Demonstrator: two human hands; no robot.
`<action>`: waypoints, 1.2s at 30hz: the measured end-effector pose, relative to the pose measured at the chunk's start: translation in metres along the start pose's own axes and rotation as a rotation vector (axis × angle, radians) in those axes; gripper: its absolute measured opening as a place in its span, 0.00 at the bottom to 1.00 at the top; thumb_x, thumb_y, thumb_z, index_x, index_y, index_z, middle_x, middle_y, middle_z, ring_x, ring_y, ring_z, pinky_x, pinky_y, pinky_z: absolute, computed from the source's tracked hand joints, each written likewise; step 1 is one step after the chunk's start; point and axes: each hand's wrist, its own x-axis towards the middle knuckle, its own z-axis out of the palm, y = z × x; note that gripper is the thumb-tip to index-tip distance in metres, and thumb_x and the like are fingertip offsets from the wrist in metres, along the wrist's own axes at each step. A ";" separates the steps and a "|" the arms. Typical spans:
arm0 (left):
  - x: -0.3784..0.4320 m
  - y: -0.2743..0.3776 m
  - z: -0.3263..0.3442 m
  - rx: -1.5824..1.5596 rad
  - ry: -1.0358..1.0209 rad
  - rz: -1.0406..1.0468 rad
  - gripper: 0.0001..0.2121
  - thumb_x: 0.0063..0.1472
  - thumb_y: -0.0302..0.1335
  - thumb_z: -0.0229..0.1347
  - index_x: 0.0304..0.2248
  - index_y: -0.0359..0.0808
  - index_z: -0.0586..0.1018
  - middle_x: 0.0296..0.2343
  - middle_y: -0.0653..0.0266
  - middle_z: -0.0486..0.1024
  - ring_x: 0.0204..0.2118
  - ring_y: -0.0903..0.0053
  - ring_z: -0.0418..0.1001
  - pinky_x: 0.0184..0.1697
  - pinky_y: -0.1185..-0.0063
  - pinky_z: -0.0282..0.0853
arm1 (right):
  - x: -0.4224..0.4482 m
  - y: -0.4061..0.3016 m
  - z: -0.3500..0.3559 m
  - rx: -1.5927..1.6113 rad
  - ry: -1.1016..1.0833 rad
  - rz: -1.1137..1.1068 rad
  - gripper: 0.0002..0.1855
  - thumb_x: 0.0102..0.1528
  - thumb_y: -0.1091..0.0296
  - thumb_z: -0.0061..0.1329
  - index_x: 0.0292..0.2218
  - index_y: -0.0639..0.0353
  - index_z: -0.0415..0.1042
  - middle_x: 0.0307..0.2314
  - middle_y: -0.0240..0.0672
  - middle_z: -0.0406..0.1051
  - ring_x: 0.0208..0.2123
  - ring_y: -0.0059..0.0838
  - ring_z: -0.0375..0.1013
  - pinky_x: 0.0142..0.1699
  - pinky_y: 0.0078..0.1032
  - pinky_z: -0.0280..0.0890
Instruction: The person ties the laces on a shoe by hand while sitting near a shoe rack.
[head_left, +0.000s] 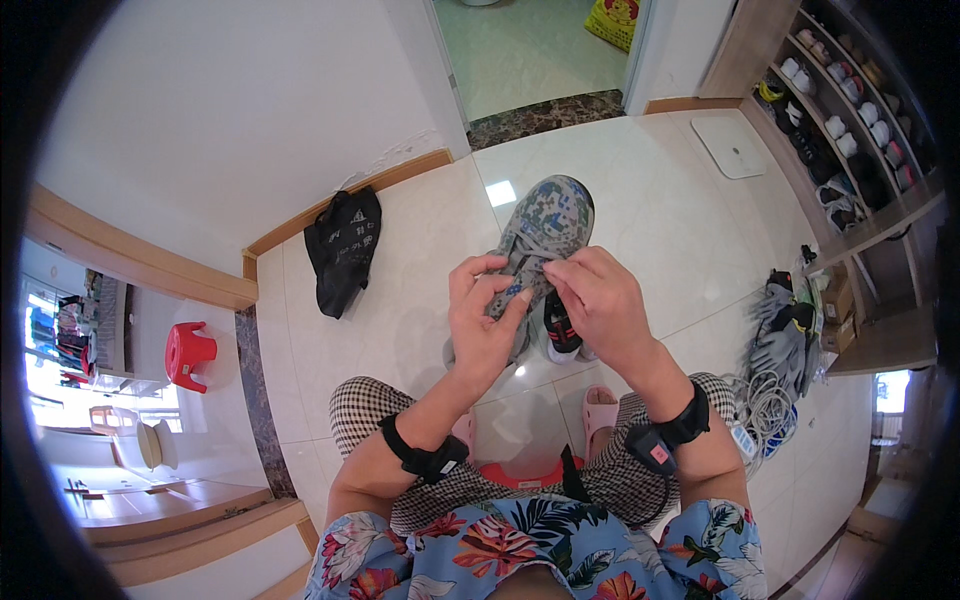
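A camouflage-patterned lace-up shoe in grey, green and blue is held up in front of me, toe pointing away. My left hand is at the left side of its tongue and collar, thumb and fingers touching the fabric. With thumb and index finger pinched, my right hand grips the grey shoelace on the shoe's right side. Below and partly behind the shoe, a black shoe with red stripes and a white sole stands on the floor. Other grey material beneath my left hand is mostly hidden.
A black bag lies by the left wall. At the right are a white scale, an open shoe cabinet, grey gloves and coiled cables. Pink slippers are on my feet; a red stool stands far left.
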 end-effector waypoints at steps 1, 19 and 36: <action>0.000 0.001 0.000 0.004 0.005 0.011 0.10 0.48 0.19 0.63 0.31 0.31 0.76 0.43 0.57 0.70 0.48 0.65 0.66 0.50 0.73 0.64 | 0.000 0.000 0.000 -0.003 -0.005 -0.003 0.11 0.43 0.82 0.54 0.32 0.62 0.73 0.24 0.37 0.67 0.28 0.37 0.71 0.32 0.31 0.68; 0.001 0.008 -0.001 0.270 -0.027 0.372 0.12 0.46 0.14 0.61 0.32 0.30 0.76 0.41 0.56 0.70 0.47 0.61 0.67 0.48 0.71 0.65 | -0.006 -0.004 0.011 -0.138 -0.007 -0.035 0.09 0.43 0.79 0.53 0.29 0.61 0.70 0.23 0.37 0.65 0.28 0.37 0.69 0.31 0.31 0.67; 0.004 0.014 -0.008 0.386 -0.058 0.522 0.11 0.44 0.16 0.61 0.30 0.33 0.77 0.35 0.62 0.73 0.42 0.62 0.70 0.48 0.70 0.62 | 0.002 0.031 0.014 1.045 0.202 1.084 0.29 0.59 0.48 0.51 0.52 0.60 0.63 0.41 0.34 0.69 0.41 0.23 0.71 0.43 0.23 0.68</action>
